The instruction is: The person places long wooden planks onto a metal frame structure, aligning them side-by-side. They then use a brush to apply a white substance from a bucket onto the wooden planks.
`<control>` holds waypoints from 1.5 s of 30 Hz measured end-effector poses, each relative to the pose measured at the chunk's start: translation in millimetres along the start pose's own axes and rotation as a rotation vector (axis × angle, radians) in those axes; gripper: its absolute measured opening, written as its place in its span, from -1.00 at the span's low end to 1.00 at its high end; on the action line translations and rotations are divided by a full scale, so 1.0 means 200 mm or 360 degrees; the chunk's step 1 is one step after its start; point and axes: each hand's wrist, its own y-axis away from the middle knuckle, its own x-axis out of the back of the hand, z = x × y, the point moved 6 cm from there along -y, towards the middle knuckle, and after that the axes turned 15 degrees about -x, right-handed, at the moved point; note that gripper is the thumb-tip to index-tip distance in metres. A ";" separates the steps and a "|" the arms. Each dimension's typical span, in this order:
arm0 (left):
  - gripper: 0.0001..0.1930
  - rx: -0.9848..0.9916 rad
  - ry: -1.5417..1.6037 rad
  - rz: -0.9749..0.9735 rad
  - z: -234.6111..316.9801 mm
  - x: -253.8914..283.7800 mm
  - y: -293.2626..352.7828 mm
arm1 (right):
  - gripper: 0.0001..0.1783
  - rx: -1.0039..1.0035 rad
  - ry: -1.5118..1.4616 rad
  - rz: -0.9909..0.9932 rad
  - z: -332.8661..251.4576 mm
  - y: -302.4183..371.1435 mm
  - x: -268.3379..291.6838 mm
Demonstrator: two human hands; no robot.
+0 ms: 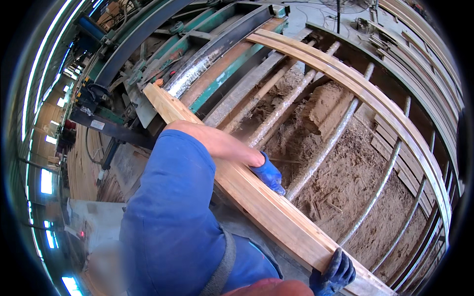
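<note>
A bundle of long pale wooden boards (pixel 276 207) runs slantwise in front of me, from upper left to lower right. My left hand (pixel 269 175), in a blue glove, is closed over the far edge of these boards near their middle. Its fingertips are partly hidden. At the lower right my right hand (pixel 334 274), in a dark blue glove, grips the near edge of the same boards, its fingers bent over the top. My blue sleeve and bare forearm cross above the boards.
Metal rollers (pixel 326 148) span a frame beyond the boards, over a heap of sawdust (pixel 321 197). Another long wooden board (pixel 365 89) lies across their far side. Green and black machinery (pixel 217 89) stands at upper left. Stacked timber (pixel 419 59) lies at far right.
</note>
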 end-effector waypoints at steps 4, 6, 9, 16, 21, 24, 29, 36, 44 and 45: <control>-0.15 -0.0017 0.0008 0.0032 -0.06 -0.01 -0.02 | -0.55 0.0065 0.0038 0.0157 -0.06 -0.02 0.02; -0.14 -0.0003 -0.0054 0.0011 -0.07 -0.03 -0.04 | -0.59 0.0044 0.0027 0.0253 -0.07 -0.02 0.00; -0.14 -0.0043 -0.0089 0.0006 -0.10 -0.03 -0.05 | -0.56 0.0004 0.0070 0.0140 -0.08 -0.01 -0.02; -0.11 -0.0250 -0.0564 0.0392 0.39 0.15 0.40 | -0.30 0.0136 0.0056 -0.0240 -0.01 0.05 -0.06; 0.07 -0.0040 -0.1690 0.0878 0.43 -0.31 0.74 | -0.03 0.0378 -0.0154 -0.0382 0.08 0.01 -0.14; 0.05 0.0228 -0.1683 0.0959 0.39 -0.37 0.67 | -0.12 0.0322 -0.0265 -0.0595 0.08 0.00 -0.17; -0.41 0.0164 -0.1770 0.1122 0.44 -0.36 0.68 | -0.17 0.0334 -0.0165 -0.0513 0.17 0.05 -0.20; -0.37 -0.0014 -0.1599 0.1130 0.54 -0.37 0.45 | -0.15 0.0247 -0.0179 -0.0539 0.52 0.10 -0.27; -0.29 0.0062 -0.1674 0.1244 0.58 -0.41 0.45 | -0.03 0.0112 0.0019 -0.1186 0.38 0.03 -0.10; -0.27 0.0096 -0.1656 0.1220 0.57 -0.39 0.45 | -0.03 0.0150 -0.0086 -0.1374 0.43 0.00 -0.12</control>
